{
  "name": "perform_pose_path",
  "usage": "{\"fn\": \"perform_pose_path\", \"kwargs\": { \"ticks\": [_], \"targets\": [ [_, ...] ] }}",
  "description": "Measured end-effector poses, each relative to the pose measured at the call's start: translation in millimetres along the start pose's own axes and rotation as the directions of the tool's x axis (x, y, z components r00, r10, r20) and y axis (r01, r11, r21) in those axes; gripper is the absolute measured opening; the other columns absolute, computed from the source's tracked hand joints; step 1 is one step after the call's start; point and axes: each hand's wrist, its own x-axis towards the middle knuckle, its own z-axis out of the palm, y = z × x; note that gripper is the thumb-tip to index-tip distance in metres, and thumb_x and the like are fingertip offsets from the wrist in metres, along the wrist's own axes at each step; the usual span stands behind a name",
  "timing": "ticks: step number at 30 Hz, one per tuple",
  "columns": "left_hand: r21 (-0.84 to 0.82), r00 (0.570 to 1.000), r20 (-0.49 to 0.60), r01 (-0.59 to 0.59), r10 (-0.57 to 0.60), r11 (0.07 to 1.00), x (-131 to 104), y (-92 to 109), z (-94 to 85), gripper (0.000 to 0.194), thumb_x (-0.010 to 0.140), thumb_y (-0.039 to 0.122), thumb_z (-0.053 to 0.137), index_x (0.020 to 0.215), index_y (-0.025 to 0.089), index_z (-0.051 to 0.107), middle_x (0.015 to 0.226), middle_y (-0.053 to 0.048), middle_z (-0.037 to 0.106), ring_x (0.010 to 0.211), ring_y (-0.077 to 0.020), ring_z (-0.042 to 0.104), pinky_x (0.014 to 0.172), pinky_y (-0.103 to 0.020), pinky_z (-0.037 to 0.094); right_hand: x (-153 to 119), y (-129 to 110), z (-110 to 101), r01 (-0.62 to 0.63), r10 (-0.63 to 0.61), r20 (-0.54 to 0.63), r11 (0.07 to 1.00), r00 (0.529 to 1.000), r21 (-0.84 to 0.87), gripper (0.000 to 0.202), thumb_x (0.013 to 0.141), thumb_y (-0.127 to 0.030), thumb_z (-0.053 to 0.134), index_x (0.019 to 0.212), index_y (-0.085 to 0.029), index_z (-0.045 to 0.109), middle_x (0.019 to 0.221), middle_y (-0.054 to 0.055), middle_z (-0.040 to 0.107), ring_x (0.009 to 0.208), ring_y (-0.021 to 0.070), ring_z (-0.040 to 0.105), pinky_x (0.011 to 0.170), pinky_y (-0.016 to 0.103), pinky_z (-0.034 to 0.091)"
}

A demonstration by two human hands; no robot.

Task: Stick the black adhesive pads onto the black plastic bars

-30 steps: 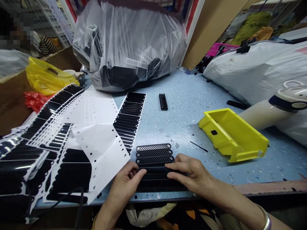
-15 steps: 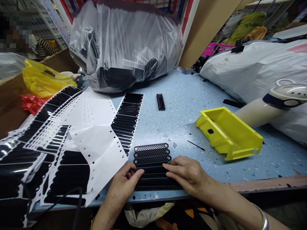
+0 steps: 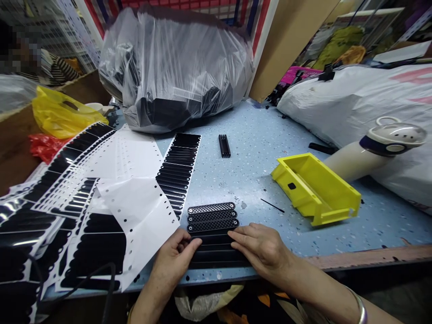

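Near the front table edge lies a row of long black bars; the farther ones are mesh-patterned bars (image 3: 212, 216) with a round light spot at each end. Closer to me, a smooth black strip (image 3: 216, 237) lies along a bar. At its left end my left hand (image 3: 175, 256) is closed, thumb and bent forefinger pinching the strip. My right hand (image 3: 265, 247) is closed on the other end, its fingertips pressing there. More smooth black bars (image 3: 219, 257) lie side by side under and in front of my hands; their undersides are hidden.
Sheets of black stickers (image 3: 101, 243) and white backing paper (image 3: 138, 220) spread at left. A single black bar (image 3: 224, 146) lies farther back. At right are a yellow bin (image 3: 324, 193), a thin black stick (image 3: 272, 205) and a white bottle (image 3: 357, 157). A large plastic bag (image 3: 178, 67) stands behind.
The view has shifted slightly, so things at the right appear a little farther left. Both hands keep almost the same place on the strip.
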Motion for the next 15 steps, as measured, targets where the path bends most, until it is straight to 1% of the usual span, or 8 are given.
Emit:
{"fn": "perform_pose_path", "kwargs": {
  "ticks": [3,6,8,10,12,15],
  "targets": [
    [-0.016,1.000,-0.015,-0.010,0.010,1.000,1,-1,0.9,0.030,0.074,0.045,0.065,0.060,0.021,0.055,0.054,0.005,0.042,0.051,-0.0118,0.039,0.050,-0.022,0.037,-2,1,3,-0.021,0.021,-0.003,1.000,1.000,0.013,0.026,0.095,-0.012,0.051,0.111,-0.014,0.070,0.090,0.011,0.075,0.072,0.0194,0.069,0.062,0.032,0.057],
    [-0.029,0.999,-0.043,-0.011,0.009,1.000,2,1,2.3,0.031,0.071,0.046,0.064,0.057,0.021,0.054,0.052,0.005,0.040,0.050,-0.0117,0.038,0.048,-0.022,0.035,-3,0,1,-0.130,0.127,0.051,0.990,0.991,0.056,0.024,0.094,-0.015,0.053,0.108,-0.015,0.072,0.093,0.011,0.073,0.079,0.0199,0.070,0.068,0.032,0.060],
    [-0.030,0.999,-0.043,-0.006,0.005,1.000,2,3,2.6,0.032,0.070,0.048,0.064,0.056,0.021,0.053,0.052,0.005,0.039,0.050,-0.0118,0.038,0.048,-0.022,0.035,-5,-1,-3,-0.203,0.194,0.106,0.976,0.975,0.080,0.022,0.092,-0.016,0.056,0.105,-0.016,0.073,0.090,0.009,0.073,0.079,0.0191,0.069,0.069,0.031,0.060],
    [-0.027,0.999,-0.033,-0.003,0.002,1.000,3,4,2.4,0.032,0.070,0.048,0.064,0.056,0.021,0.052,0.052,0.006,0.038,0.050,-0.0119,0.037,0.049,-0.022,0.035,-8,-2,-10,-0.267,0.253,0.139,0.960,0.957,0.089,0.023,0.090,-0.015,0.057,0.106,-0.018,0.072,0.089,0.007,0.072,0.078,0.0186,0.069,0.070,0.031,0.059],
    [-0.023,1.000,-0.023,0.001,-0.002,1.000,2,4,2.0,0.033,0.070,0.050,0.063,0.057,0.021,0.052,0.052,0.006,0.038,0.051,-0.0122,0.037,0.051,-0.023,0.035,-12,-1,-15,-0.319,0.310,0.113,0.945,0.944,0.076,0.027,0.087,-0.017,0.059,0.112,-0.019,0.070,0.090,0.007,0.071,0.078,0.0192,0.068,0.071,0.032,0.058],
    [-0.021,1.000,-0.019,0.010,-0.011,1.000,1,4,1.9,0.035,0.070,0.052,0.062,0.057,0.021,0.052,0.053,0.005,0.038,0.052,-0.0126,0.037,0.052,-0.024,0.034,-21,3,-20,-0.388,0.384,0.077,0.920,0.920,0.048,0.029,0.085,-0.023,0.062,0.114,-0.017,0.069,0.080,0.004,0.067,0.069,0.0186,0.066,0.064,0.033,0.055]
  ]
}}
